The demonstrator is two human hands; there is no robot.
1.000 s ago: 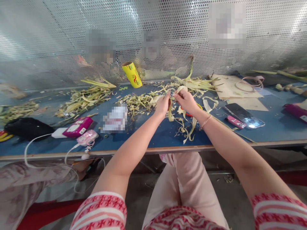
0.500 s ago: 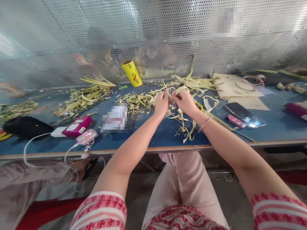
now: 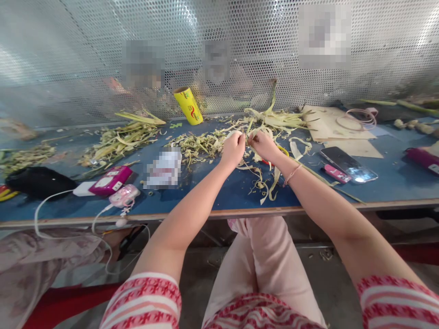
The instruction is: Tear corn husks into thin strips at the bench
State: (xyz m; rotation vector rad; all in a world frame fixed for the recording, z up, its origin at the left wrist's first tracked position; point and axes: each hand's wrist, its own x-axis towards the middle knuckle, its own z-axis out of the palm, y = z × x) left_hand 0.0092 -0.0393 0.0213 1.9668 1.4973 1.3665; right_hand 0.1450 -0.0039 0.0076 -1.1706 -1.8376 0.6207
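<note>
My left hand [image 3: 233,149] and my right hand [image 3: 263,144] are close together above the blue table [image 3: 219,201], both with fingers closed, pinching a pale green plant stalk [image 3: 247,137] between them. Curled yellow-green strips [image 3: 264,183] lie on the table just below my hands. A heap of stripped leaves [image 3: 277,119] sits right behind them, and a pile of small scraps [image 3: 197,145] lies to the left of my left hand. Something red and yellow [image 3: 274,160] peeks out under my right wrist; I cannot make it out.
A yellow roll [image 3: 188,106] leans on the perforated metal screen [image 3: 68,55]. Left: leaf pile [image 3: 118,139], pink devices [image 3: 111,180] with white cables, a black pouch [image 3: 37,182]. Right: a phone [image 3: 348,164], cardboard [image 3: 338,125]. People sit behind the screen; another person's lap [image 3: 30,265] is at left.
The strip that hung from my hands a second ago has dropped onto the table. My hands have drawn closer together and shifted slightly away from me.
</note>
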